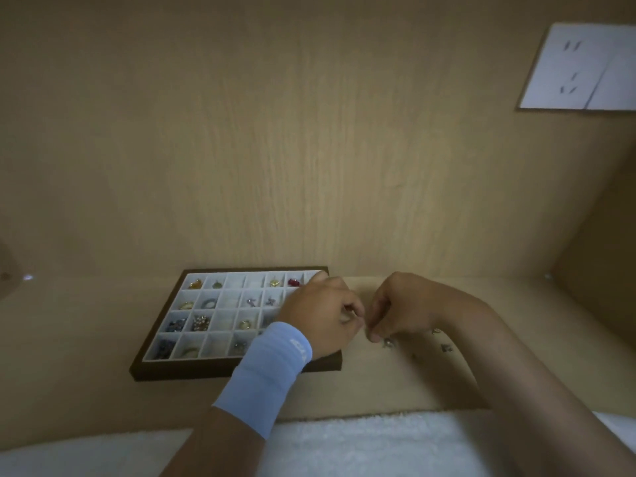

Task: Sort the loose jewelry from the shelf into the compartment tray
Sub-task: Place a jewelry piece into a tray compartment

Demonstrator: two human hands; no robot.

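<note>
A dark-framed compartment tray (pixel 151 371) with white cells lies on the wooden shelf at centre left; many cells hold small jewelry pieces. My left hand (pixel 323 315), with a light blue wristband, hovers over the tray's right side and hides those cells. My right hand (pixel 402 308) is just right of it, and the fingertips of both hands are pinched together at a spot between them; whatever tiny item they hold is too small to make out. Loose jewelry pieces lie on the shelf at the right: one (pixel 389 344) by my right thumb, another (pixel 446 347) farther right.
The wooden back wall rises behind the tray. A white socket plate (pixel 581 67) is mounted at the upper right. The shelf's right side wall (pixel 599 256) closes the space. A white fluffy towel (pixel 361 442) lies along the shelf's front edge.
</note>
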